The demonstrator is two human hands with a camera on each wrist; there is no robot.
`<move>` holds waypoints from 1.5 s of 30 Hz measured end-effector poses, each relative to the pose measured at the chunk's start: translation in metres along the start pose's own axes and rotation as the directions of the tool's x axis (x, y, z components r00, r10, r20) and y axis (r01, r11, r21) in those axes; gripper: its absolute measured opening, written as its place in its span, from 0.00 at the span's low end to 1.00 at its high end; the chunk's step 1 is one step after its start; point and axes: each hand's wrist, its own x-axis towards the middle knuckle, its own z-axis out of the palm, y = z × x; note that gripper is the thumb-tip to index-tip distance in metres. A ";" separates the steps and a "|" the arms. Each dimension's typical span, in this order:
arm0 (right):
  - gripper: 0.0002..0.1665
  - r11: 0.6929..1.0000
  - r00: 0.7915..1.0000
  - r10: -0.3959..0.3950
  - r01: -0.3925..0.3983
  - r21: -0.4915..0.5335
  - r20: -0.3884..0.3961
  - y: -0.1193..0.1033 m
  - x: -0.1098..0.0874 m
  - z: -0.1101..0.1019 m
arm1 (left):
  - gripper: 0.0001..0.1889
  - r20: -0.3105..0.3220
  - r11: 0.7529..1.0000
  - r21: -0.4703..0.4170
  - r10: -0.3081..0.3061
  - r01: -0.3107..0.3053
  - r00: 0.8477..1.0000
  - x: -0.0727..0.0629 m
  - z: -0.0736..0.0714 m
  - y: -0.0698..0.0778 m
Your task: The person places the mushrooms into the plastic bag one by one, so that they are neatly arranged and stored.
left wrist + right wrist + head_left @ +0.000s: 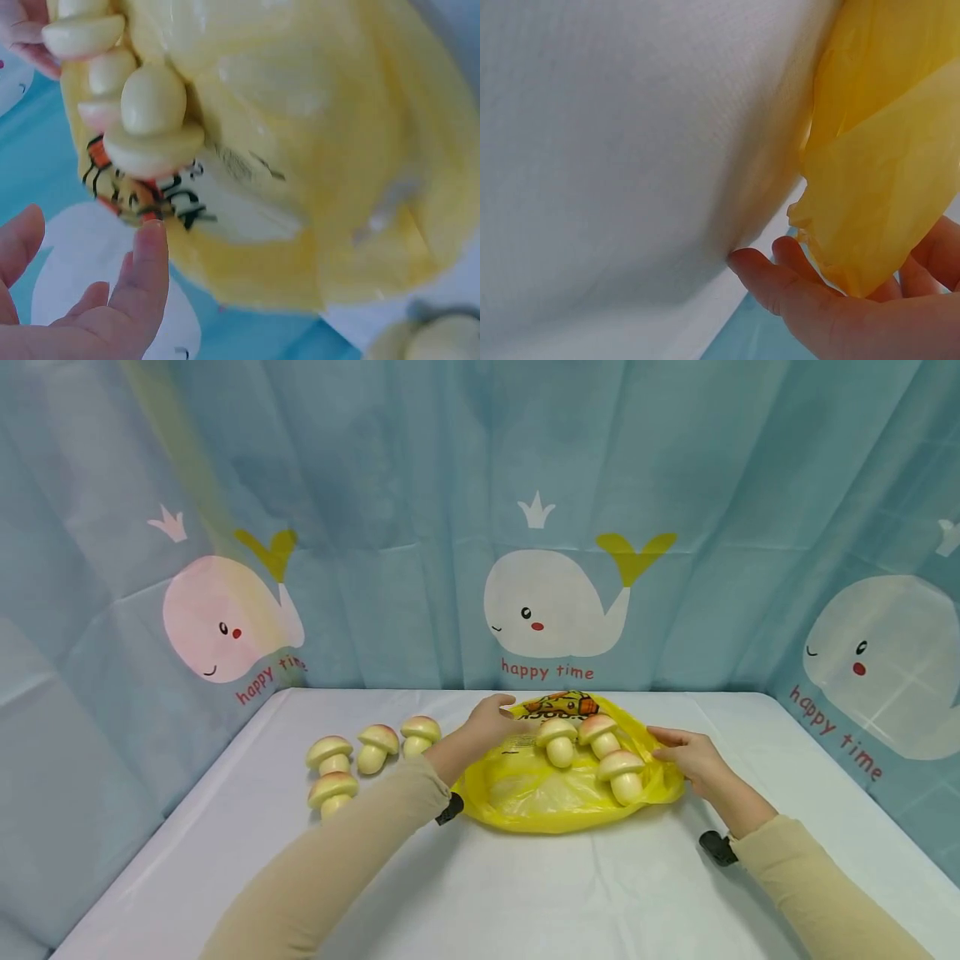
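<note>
Yellow and thin, the bag (540, 810) lies on the white table (555, 902) between the two hands we are watching, three toy mushrooms (558, 746) resting within its wide mouth. We find the left hand (489, 727) at the bag's far left edge, fingers loosely extended and holding nothing; whether its fingertips touch the plastic we cannot tell. Just beyond those fingers sits the nearest of the three mushrooms, and the other two lie farther over, toward the right hand (693, 760). That hand pinches the right rim, with plastic between thumb and fingers (we see the folds hanging there from the right wrist). To the left of the left hand, four more mushrooms (377, 748) stand or lean on the table, near one another and apart from the bag. Behind everything we have a blue curtain (405, 468) printed with whales.
</note>
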 end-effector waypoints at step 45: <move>0.33 1.000 1.000 -0.025 0.025 -0.011 0.015 0.002 -0.003 -0.001 | 0.29 -0.141 0.974 0.185 0.159 -0.131 0.977 -0.023 -0.101 -0.078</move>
